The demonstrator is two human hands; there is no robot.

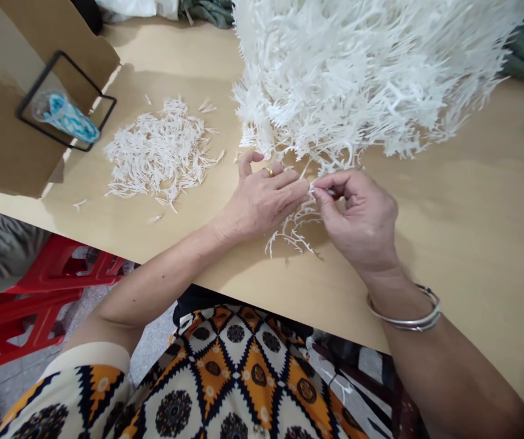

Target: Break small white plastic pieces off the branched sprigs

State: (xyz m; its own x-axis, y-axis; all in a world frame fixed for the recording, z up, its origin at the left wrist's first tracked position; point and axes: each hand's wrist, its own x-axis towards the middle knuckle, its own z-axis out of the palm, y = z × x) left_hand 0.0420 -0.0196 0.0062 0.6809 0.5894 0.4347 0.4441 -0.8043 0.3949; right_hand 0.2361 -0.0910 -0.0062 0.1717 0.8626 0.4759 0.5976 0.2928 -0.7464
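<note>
The left hand (pixel 262 204) wears a gold ring (pixel 269 172), the right wrist a silver bangle (pixel 409 318); garment (pixel 234 372) patterned orange, black, cream.

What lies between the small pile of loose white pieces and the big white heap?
In the head view, bare tabletop, save two stray slivers by the small pile; the heap begins beyond.

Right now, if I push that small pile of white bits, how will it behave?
The white bits look thin and light, so they'd probably scatter, not slide together. Flat slivers on the smooth table seem unlikely to roll.
</note>
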